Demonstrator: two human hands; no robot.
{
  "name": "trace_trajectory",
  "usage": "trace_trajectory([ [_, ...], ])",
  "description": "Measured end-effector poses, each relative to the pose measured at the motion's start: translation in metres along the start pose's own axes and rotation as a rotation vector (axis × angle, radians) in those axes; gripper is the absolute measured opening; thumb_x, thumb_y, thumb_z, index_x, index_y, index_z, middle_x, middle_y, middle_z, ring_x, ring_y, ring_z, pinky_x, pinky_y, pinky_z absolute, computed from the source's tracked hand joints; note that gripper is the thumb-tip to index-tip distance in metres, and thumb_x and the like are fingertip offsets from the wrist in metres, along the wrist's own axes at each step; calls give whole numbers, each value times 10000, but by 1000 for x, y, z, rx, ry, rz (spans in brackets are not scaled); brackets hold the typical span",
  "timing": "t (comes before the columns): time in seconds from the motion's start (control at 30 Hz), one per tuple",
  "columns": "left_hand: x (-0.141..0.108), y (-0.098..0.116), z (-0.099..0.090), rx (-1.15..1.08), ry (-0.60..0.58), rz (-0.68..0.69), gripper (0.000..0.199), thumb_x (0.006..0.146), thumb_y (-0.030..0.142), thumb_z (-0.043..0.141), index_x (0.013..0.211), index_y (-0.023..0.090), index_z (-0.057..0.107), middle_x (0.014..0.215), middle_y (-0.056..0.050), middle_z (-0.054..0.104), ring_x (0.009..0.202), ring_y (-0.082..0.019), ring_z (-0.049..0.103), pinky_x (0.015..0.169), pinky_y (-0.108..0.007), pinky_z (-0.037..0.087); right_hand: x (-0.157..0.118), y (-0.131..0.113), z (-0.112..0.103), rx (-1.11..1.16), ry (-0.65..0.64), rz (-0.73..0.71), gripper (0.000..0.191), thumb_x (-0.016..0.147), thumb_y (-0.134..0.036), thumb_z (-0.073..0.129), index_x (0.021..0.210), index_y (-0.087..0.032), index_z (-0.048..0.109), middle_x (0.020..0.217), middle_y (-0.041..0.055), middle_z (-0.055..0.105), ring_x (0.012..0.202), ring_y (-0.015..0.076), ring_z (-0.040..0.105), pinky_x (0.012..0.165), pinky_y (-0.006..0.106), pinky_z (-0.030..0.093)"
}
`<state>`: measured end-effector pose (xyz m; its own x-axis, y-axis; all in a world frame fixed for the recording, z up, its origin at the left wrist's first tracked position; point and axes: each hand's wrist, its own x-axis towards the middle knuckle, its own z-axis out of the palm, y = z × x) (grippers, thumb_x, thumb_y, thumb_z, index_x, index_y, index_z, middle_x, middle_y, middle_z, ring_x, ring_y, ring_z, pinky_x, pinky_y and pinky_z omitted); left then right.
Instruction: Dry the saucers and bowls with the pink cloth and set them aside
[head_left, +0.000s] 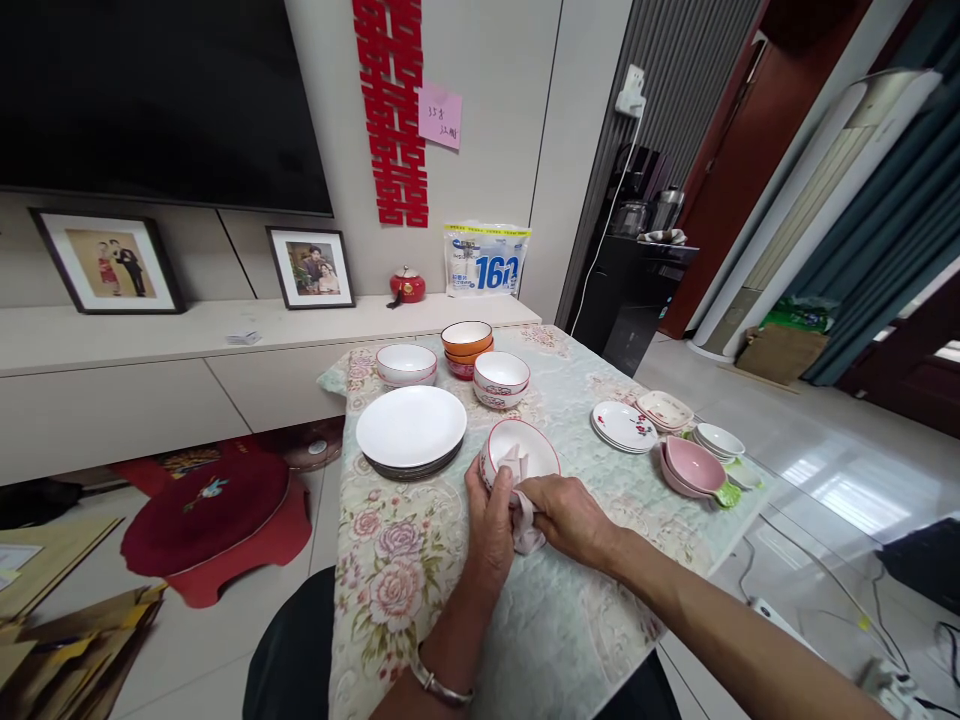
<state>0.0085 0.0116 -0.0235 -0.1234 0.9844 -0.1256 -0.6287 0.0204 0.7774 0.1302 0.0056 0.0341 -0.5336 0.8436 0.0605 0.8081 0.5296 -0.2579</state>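
Note:
A white bowl with a red rim [534, 446] is tilted above the flowered tablecloth [397, 590]. My left hand [491, 515] grips its near left side, thumb toward the rim. A pale pink cloth [527, 520] hangs over the near edge and reaches inside the bowl. Closed fingers of my right hand [566, 515] hold the cloth at that edge. Left of the bowl lies a stack of plates, a white one [411, 427] on top. Behind stand two stacked white bowls [502, 372], orange and red bowls [466, 338] and pink-rimmed bowls [406, 362].
On the table's right side are small white plates [624, 426], square dishes [664, 410], pink leaf-handled bowls [694, 468] and small white bowls [718, 440]. A red stool [217, 530] stands left of the table. A low cabinet [300, 335] runs behind, holding a red jar [407, 286].

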Motion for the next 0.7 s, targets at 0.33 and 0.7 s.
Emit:
trace_trajectory([
  [0.33,4,6,-5,-1,-51,-130,532,825,478,639,1267,209,517,1248,-119,625,1032,-254,651,766,-348,570,-4,40,-18,-320,-64,-245,255,922,-61,381,853,-195,587,900,36,678,915,174,624,1166,520,98],
  [0.7,-1,-2,1,-54,-25,35,657,806,428,690,1363,239,397,1269,-111,607,1117,-231,631,939,-348,501,-1,0,8,-11,47,-42,207,727,-42,486,812,-200,589,860,34,682,849,182,611,833,285,444],
])
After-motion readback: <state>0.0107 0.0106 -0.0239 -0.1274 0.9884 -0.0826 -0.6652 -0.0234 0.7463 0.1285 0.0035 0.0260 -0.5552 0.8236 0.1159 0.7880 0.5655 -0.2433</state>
